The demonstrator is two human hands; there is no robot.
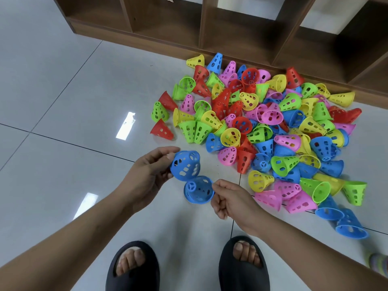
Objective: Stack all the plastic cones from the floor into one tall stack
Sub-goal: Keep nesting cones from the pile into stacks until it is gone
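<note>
risk 1: jam. The two blue cones sit at an angle to each other; I expect that pushed together off-axis, a rim catches a wall hole and won't seat.
risk 2: drop. The right-hand hold looks light, so a push could twist that cone out.
risk 3: scatter. The pile (262, 127) is loose, with cones lying every way; pulling from the middle likely rolls others off across the floor (63, 101).
left hand (147, 175): fingers curled round the upper blue cone (185, 165), thumb on top, clamped on its wall.
right hand (228, 200): thumb and forefinger pinch the side of the lower blue cone (198, 191); other fingers curled in, holding nothing.
cones: both held in the air in front of the person, spoked small end of the lower one aimed up-left. Touching or just apart, can't tell.
rest of cones: on the floor to the right, far edge against the wooden shelf unit (231, 28).
progress: judged barely started.
</note>
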